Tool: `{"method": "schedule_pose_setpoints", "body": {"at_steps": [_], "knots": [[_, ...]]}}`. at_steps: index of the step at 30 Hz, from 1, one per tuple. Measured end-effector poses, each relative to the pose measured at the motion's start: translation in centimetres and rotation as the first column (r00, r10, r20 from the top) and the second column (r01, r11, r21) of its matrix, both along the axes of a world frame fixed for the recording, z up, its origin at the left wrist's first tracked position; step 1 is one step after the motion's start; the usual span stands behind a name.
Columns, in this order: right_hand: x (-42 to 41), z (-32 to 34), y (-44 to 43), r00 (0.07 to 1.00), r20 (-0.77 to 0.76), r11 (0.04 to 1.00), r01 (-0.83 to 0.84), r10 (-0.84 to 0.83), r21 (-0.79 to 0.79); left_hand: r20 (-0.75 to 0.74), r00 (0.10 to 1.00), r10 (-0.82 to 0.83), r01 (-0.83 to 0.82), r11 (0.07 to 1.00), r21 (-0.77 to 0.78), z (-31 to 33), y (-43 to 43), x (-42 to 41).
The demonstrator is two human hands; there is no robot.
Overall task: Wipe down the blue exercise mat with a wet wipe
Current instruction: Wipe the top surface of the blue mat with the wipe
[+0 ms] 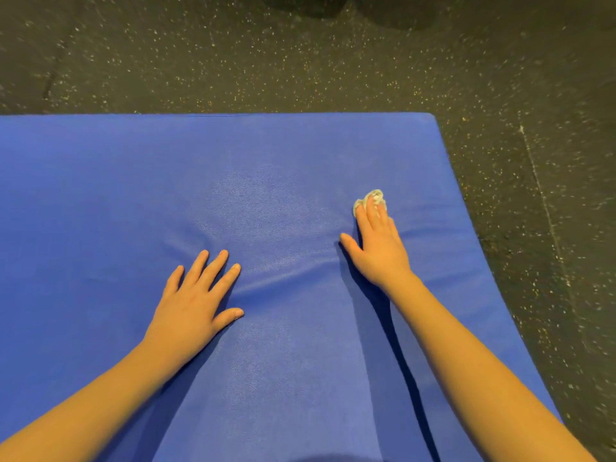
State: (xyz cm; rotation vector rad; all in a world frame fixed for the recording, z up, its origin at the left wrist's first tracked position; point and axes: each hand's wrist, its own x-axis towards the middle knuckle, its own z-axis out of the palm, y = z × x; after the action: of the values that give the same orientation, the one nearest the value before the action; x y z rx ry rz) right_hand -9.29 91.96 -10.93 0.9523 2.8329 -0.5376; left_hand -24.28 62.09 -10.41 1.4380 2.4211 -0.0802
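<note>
The blue exercise mat (133, 181) fills most of the view, its far edge and right corner visible. My right hand (378, 248) lies flat on the mat's right part, straight fingers pressing a crumpled white wet wipe (373, 199) that sticks out beyond the fingertips. My left hand (196, 301) rests flat on the mat near the middle, fingers spread and holding nothing. A shiny damp patch shows on the mat between and beyond the hands, with a crease running between them.
Dark speckled rubber floor (300, 61) surrounds the mat at the far side and on the right. A dark shape (306, 5) sits at the top edge of the view.
</note>
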Motion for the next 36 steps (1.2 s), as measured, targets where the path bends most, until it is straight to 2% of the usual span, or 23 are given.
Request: {"method": "schedule_pose_setpoints", "body": {"at_steps": [2, 3, 6, 8, 13, 16, 19, 22, 25, 28, 30, 32, 36], "knots": [[1.9, 0.1, 0.2, 0.994, 0.019, 0.994, -0.106, 0.105, 0.022, 0.013, 1.000, 0.024, -0.024, 1.000, 0.003, 0.2, 0.0, 0.6], [2.6, 0.1, 0.7, 0.994, 0.031, 0.994, -0.104, 0.102, 0.043, 0.016, 0.999, 0.033, -0.033, 0.999, 0.007, 0.3, -0.2, 0.9], [3.5, 0.3, 0.4, 0.996, 0.035, 0.996, 0.086, -0.087, 0.033, 0.037, 0.999, 0.011, -0.012, 1.000, 0.013, 0.5, -1.1, 2.1], [3.4, 0.6, -1.7, 0.988, 0.022, 0.988, 0.154, -0.154, -0.018, 0.080, 0.997, -0.021, 0.020, 1.000, 0.012, 0.6, -1.8, 2.9], [6.6, 1.5, -5.3, 0.999, 0.035, 0.996, -0.031, 0.034, -0.083, 0.218, 0.974, -0.055, 0.041, 0.997, 0.071, 0.4, -4.0, 3.6], [9.0, 1.6, -5.1, 0.994, 0.051, 0.995, 0.099, -0.097, -0.029, 0.225, 0.973, -0.050, 0.031, 0.995, 0.090, 0.5, -4.4, 4.0], [9.5, 1.5, -7.2, 0.990, 0.052, 0.991, 0.133, -0.132, -0.025, 0.156, 0.986, -0.064, 0.032, 0.979, 0.199, 0.2, -4.1, 4.3], [10.2, 2.1, -9.5, 0.998, 0.057, 0.992, 0.019, -0.012, -0.122, 0.118, 0.991, -0.057, 0.010, 0.932, 0.362, -0.1, -3.8, 5.0], [12.0, 2.5, -9.8, 0.997, 0.047, 0.994, -0.049, 0.054, -0.097, 0.129, 0.991, -0.036, -0.027, 0.891, 0.454, -0.3, -3.4, 5.5], [13.4, 2.5, -10.4, 0.999, 0.042, 0.996, 0.012, -0.008, -0.084, 0.178, 0.984, -0.009, -0.070, 0.901, 0.428, 0.0, -3.1, 5.9], [14.2, 2.6, -10.7, 0.999, 0.035, 0.995, -0.010, 0.013, -0.104, 0.219, 0.975, 0.048, -0.137, 0.902, 0.410, 1.0, -3.3, 6.1], [15.0, 2.7, -10.2, 0.999, 0.034, 0.997, -0.039, 0.041, -0.059, 0.223, 0.970, 0.094, -0.179, 0.899, 0.399, 1.9, -3.4, 6.2], [16.1, 2.3, -10.4, 0.998, 0.037, 0.999, 0.042, -0.042, -0.005, 0.234, 0.962, 0.142, -0.220, 0.911, 0.348, 3.8, -3.5, 6.0]]}}
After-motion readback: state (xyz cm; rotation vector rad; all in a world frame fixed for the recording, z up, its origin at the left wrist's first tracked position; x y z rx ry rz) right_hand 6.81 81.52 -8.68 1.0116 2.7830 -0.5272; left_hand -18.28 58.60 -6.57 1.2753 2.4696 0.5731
